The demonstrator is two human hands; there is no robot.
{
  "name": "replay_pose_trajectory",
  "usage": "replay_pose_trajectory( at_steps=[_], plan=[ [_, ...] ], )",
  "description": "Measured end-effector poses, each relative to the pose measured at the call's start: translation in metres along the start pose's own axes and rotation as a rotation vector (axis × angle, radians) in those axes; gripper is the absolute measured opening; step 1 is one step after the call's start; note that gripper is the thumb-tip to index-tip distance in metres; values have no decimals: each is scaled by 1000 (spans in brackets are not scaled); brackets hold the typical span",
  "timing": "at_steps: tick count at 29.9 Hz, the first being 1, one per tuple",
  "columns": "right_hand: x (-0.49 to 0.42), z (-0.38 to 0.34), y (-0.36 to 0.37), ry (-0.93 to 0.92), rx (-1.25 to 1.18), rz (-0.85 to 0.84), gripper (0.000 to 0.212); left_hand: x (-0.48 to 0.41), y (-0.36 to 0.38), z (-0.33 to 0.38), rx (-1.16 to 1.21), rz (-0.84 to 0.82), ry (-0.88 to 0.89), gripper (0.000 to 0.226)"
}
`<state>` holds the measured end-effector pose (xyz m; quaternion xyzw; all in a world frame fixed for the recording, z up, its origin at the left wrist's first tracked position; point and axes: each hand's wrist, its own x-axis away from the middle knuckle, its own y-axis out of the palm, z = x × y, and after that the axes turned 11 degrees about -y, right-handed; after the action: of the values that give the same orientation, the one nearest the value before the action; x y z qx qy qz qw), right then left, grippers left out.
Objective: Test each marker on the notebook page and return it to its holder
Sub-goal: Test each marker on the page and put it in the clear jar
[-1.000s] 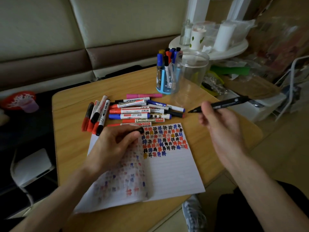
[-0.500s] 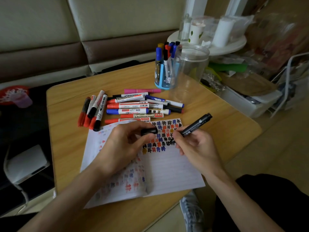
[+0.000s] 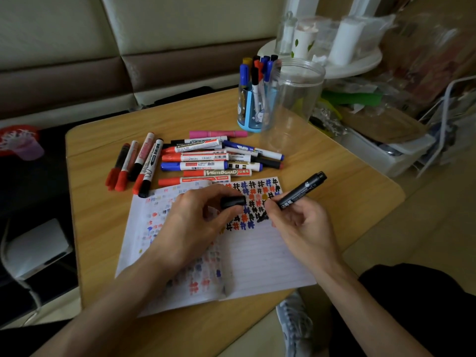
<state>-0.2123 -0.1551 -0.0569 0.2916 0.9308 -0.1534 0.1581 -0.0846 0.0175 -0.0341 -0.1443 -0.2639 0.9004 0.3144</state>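
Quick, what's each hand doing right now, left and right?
Left hand: closed, pinching the black cap over the notebook.
Right hand: closed, gripping the black marker, tip on the page.

The notebook [image 3: 257,258] lies at the near edge of the tabletop [image 3: 98,228]; loose markers [image 3: 201,164] lie just behind it, the holder [image 3: 248,117] farther back, a jar [image 3: 293,104] just right of it.

Cream and brown padded sofa back [image 3: 154,47], wooden table [image 3: 103,215], round white side stand [image 3: 360,65], beige floor [image 3: 425,228]; dim light
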Motion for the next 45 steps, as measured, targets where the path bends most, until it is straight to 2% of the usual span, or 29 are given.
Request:
replay_pose_trajectory(
  at_steps=[26, 38, 45],
  plan=[
    [-1, 4, 0, -17, 0, -7, 4, 0, 0, -1, -36, 23, -23, 41],
    [1, 6, 0, -41, 59, -16, 9, 1, -1, -1, -30, 17, -22, 42],
    [1, 8, 0, -66, 140, -48, 3, 1, -1, -2, -33, 26, -20, 43]
  ],
)
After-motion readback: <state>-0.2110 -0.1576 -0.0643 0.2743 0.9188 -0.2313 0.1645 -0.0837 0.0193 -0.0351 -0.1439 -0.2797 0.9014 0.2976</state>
